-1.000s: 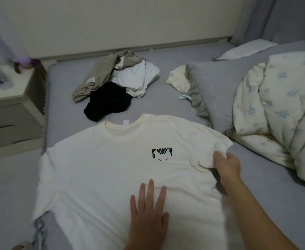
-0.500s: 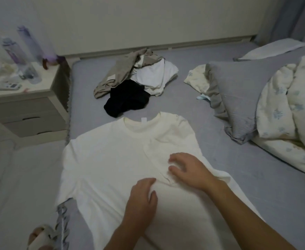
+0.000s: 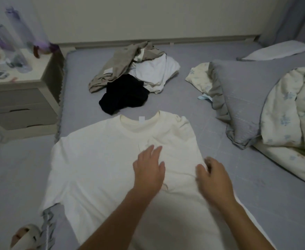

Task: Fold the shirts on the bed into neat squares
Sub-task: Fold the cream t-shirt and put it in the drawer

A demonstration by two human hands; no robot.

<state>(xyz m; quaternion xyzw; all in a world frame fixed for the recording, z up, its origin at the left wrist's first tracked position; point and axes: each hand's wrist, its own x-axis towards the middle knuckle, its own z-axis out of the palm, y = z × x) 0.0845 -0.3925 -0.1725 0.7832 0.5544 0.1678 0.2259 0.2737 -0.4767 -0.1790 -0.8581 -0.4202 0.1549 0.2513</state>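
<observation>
- Left hand (image 3: 149,170): palm down, fingers straight, flat on cream shirt (image 3: 97,168).
- Right hand (image 3: 214,179): beside it, fingers relaxed, resting on folded-in right edge.
- Shirt spread on bed (image 3: 238,177) beneath both hands.

Dim bedroom, pale wall (image 3: 148,17) behind.

A pale nightstand (image 3: 21,98) with drawers stands at the left edge of the grey-sheeted bed (image 3: 193,109); grey curtain (image 3: 296,17) hangs in the far right corner; grey floor (image 3: 12,168) lies left.
</observation>
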